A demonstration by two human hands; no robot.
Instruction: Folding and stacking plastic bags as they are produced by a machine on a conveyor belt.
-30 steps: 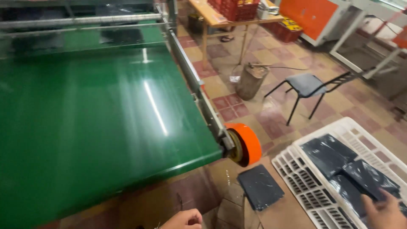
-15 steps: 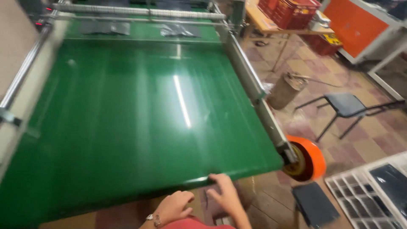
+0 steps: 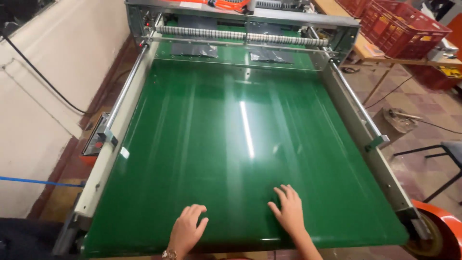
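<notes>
Far left: a pale wall [image 3: 43, 96] carries a black cable [image 3: 45, 79] running diagonally down toward the floor, and a blue cord [image 3: 33, 181] crosses the lower part of the wall horizontally.

Left of the machine: a cream-coloured side rail [image 3: 113, 154] runs the length of the conveyor, with a round steel guide rod [image 3: 126, 89] above it held in a small clamp bracket.

Centre: the green conveyor belt [image 3: 231, 120] fills the frame of the machine, glossy, with a bright streak of reflected light down its middle. At the far end a ribbed roller [image 3: 240, 35] spans the belt, and two dark plastic sheets [image 3: 195, 49] lie flat on the belt just below it, side by side and apart from each other.

Near end of the belt: the left hand [image 3: 186, 231] rests palm-down on the belt surface, fingers loosely curled and close together, holding nothing; a watch band shows at the wrist. The right hand [image 3: 290, 212] lies palm-down on the belt just beside it, fingers extended and slightly spread, holding nothing. The two hands are apart, not touching each other.

Right of the machine: the second side rail [image 3: 365, 144] and rod mirror the left. An orange wheel [image 3: 440, 231] sits at the near right corner. Beyond, a red crate [image 3: 399, 26] stands on a wooden table [image 3: 370, 50] over tiled floor [image 3: 418, 159].
</notes>
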